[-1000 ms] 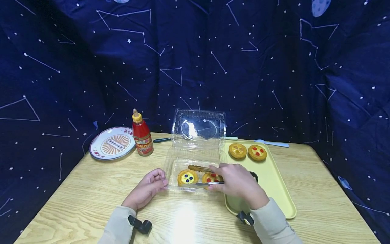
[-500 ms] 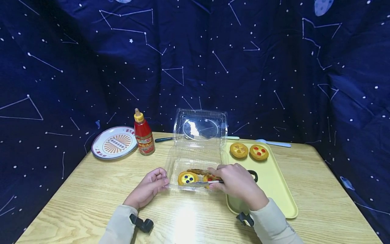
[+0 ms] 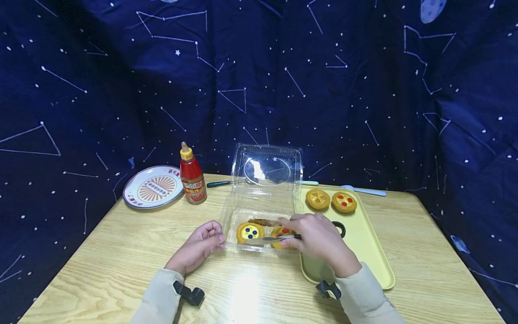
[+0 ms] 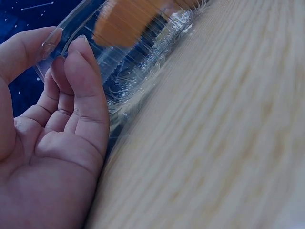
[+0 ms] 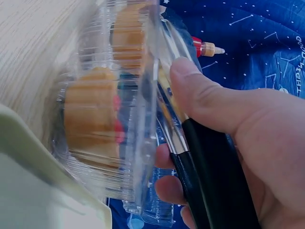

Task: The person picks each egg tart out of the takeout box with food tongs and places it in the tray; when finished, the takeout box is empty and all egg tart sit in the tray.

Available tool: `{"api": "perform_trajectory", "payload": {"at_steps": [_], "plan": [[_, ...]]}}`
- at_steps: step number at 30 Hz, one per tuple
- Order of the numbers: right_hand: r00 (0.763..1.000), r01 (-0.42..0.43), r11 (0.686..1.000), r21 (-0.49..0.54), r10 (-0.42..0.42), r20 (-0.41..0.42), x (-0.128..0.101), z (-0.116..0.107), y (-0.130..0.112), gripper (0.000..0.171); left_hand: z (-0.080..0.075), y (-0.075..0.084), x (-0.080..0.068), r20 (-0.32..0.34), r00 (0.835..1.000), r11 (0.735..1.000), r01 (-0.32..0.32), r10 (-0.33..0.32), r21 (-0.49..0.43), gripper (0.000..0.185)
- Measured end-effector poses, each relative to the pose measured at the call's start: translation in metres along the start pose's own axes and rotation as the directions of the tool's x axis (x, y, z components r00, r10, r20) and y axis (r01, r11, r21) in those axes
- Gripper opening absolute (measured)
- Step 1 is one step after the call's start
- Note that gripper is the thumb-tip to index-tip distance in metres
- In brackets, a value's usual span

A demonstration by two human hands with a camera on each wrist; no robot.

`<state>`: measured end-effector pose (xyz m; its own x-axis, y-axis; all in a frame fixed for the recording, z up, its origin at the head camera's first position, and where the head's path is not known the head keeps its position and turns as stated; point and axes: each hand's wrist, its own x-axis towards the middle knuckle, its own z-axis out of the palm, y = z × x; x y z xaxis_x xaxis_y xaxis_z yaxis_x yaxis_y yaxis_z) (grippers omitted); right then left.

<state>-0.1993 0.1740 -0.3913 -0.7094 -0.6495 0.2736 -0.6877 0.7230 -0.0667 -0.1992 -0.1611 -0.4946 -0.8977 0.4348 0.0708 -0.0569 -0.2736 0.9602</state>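
Observation:
My left hand (image 3: 198,247) pinches the front left rim of a clear plastic clamshell box (image 3: 232,220), thumb on one side and fingertips on the other in the left wrist view. The box lies with its lid (image 3: 267,168) raised. Inside sit a tart with blue dots (image 3: 249,232) and, to its right, a tart with red dots (image 3: 281,231). My right hand (image 3: 317,236) grips black-handled metal tongs (image 5: 202,157) over the box. The tongs' arms are spread, reaching over the red-dotted tart to the far and near sides of the blue-dotted one.
A pale yellow tray (image 3: 364,247) on the right bears a yellow tart (image 3: 317,199) and another red-dotted tart (image 3: 344,202). A red sauce bottle (image 3: 193,180) and a patterned plate (image 3: 137,189) stand left. A blue fork (image 3: 366,191) and a dark-handled utensil (image 3: 218,184) lie behind.
The tongs dipped, then rose a little, their arms staying spread around the blue-dotted tart. My left hand keeps its place on the rim. The whole view has shifted slightly.

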Motion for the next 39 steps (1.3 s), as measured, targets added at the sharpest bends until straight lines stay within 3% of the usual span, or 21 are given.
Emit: {"api": "perform_trajectory", "payload": {"at_steps": [7, 16, 23, 39], "plan": [[0.995, -0.041, 0.998, -0.057, 0.035, -0.093, -0.015, -0.007, -0.002, 0.059, 0.002, 0.001, 0.0, 0.003, 1.0, 1.0, 0.009, -0.009, 0.009, 0.014], [0.971, -0.111, 0.992, -0.06, 0.095, -0.219, -0.041, -0.019, 0.006, 0.06, 0.001, 0.0, 0.0, 0.012, 1.0, 1.0, -0.004, 0.004, 0.013, 0.011], [0.951, -0.177, 0.983, -0.056, 0.156, -0.266, -0.06, -0.028, 0.021, 0.06, 0.001, -0.001, 0.0, 0.003, 1.0, 1.0, 0.003, -0.003, 0.013, 0.011], [0.919, -0.212, 0.974, -0.079, 0.171, -0.356, -0.1, -0.042, 0.063, 0.06, 0.001, -0.001, 0.0, -0.014, 1.0, 1.0, 0.015, -0.015, -0.003, 0.012]]}}
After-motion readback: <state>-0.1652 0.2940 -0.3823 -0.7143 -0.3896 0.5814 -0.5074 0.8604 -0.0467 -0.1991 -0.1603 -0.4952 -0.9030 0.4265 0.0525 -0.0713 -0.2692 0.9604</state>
